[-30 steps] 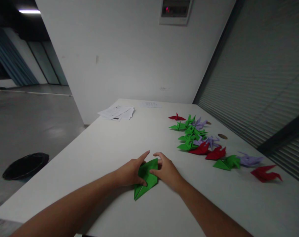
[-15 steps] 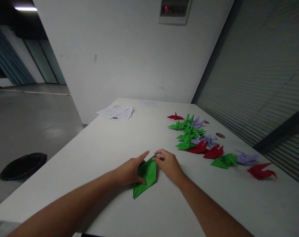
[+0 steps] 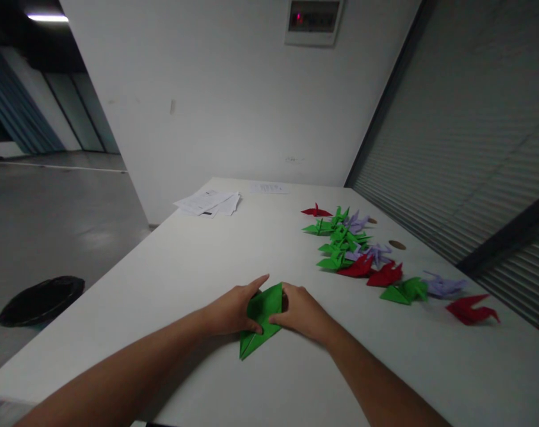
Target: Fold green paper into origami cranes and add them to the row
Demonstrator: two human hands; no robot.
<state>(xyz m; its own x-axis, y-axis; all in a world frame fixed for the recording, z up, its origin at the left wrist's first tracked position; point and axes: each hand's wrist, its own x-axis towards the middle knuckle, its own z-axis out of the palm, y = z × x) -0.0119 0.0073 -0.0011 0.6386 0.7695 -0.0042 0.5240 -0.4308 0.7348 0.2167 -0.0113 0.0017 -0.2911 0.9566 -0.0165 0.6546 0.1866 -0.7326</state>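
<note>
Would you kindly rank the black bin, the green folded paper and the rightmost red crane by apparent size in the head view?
1. black bin
2. green folded paper, partly covered
3. rightmost red crane
The paper lies nearer the camera, so places 2 and 3 are unsure.
</note>
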